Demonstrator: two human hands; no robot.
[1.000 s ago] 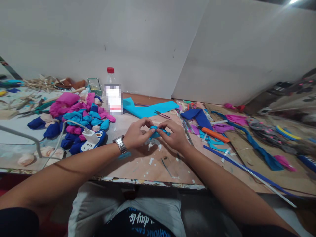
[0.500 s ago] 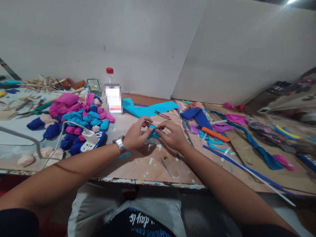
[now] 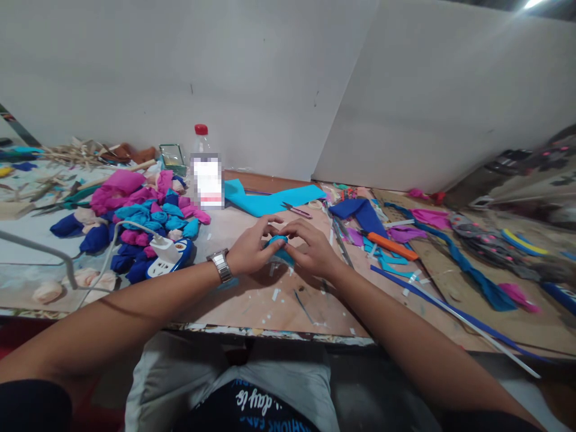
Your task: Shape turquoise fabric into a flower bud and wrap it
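My left hand (image 3: pixel 250 251) and my right hand (image 3: pixel 310 248) meet over the middle of the wooden table (image 3: pixel 252 300), both pinched round a small rolled piece of light blue cloth (image 3: pixel 278 246). The fingers curl closely about it, so most of the roll is hidden. A metal watch (image 3: pixel 219 265) sits on my left wrist. Small white scraps lie on the table just below my hands.
A heap of pink, light blue and dark blue cloth rolls (image 3: pixel 144 213) lies at the left, beside a power strip (image 3: pixel 167 255) with a white plug. A bottle (image 3: pixel 206 171) stands behind. Light blue cloth (image 3: pixel 270 200), small snips (image 3: pixel 297 209), an orange cutter (image 3: pixel 392 245) and strips lie to the right.
My hands have drawn closer together and folded the blue cloth from a stretched strip into a tighter roll. They have shifted slightly towards the table.
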